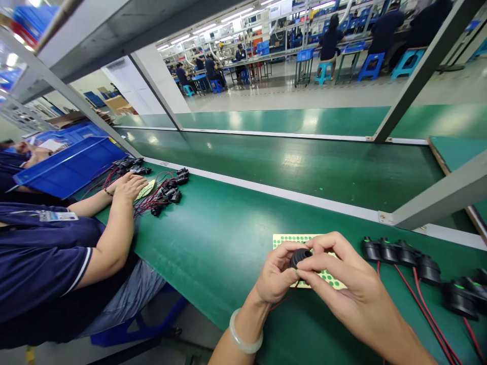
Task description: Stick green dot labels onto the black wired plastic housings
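My left hand holds a small black round part with a red wire trailing under it. Fingers of my right hand rest on top of the same part. Both hands are over a pale yellow sheet of green dot stickers lying on the green bench. A pale bangle sits on my left wrist. To the right, a row of several black round parts with red wires lies on the bench, some with green dots on top.
A co-worker in a dark blue shirt sits at left, hands on another pile of black parts with red wires. A blue bin stands behind them. A conveyor belt runs beyond the bench; metal frame posts cross it.
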`<control>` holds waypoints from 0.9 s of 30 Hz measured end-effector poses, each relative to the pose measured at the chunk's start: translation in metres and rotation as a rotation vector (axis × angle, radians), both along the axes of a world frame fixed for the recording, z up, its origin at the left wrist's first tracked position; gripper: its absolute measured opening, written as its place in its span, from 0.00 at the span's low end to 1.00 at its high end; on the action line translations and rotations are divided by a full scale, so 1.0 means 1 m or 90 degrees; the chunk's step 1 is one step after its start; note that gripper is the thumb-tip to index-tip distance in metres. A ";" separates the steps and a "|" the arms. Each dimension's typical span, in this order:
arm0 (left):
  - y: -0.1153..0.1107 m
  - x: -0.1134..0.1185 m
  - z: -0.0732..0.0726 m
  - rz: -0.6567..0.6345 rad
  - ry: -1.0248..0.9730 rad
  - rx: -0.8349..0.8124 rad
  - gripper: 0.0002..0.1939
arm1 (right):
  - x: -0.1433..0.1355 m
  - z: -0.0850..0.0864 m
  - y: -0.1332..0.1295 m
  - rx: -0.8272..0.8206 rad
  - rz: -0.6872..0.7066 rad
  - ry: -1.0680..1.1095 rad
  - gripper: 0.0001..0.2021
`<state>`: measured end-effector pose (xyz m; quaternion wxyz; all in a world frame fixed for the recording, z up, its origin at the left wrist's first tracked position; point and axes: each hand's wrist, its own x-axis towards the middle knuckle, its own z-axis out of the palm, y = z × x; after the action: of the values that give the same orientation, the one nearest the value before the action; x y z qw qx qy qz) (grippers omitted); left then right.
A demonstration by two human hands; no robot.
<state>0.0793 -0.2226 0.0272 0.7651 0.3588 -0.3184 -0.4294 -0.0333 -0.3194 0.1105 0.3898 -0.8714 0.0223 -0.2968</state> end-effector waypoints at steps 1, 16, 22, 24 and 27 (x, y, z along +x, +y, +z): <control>0.000 -0.001 0.000 0.001 0.010 0.004 0.23 | 0.000 0.001 -0.001 0.016 0.006 0.008 0.07; -0.001 -0.004 0.010 -0.049 0.113 -0.071 0.21 | -0.005 0.012 -0.002 -0.158 0.002 -0.065 0.08; -0.001 -0.005 0.009 -0.018 0.113 -0.051 0.23 | 0.002 0.006 -0.003 -0.142 -0.001 -0.067 0.07; -0.001 -0.004 0.008 -0.028 0.127 -0.068 0.22 | 0.002 0.006 -0.006 -0.138 -0.003 -0.064 0.07; -0.001 0.000 0.006 -0.021 0.152 -0.119 0.20 | 0.000 0.006 -0.013 -0.148 -0.034 -0.061 0.07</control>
<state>0.0791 -0.2232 0.0329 0.8204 0.2269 -0.2699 -0.4501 -0.0329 -0.3328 0.1168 0.2787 -0.8946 -0.0080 -0.3491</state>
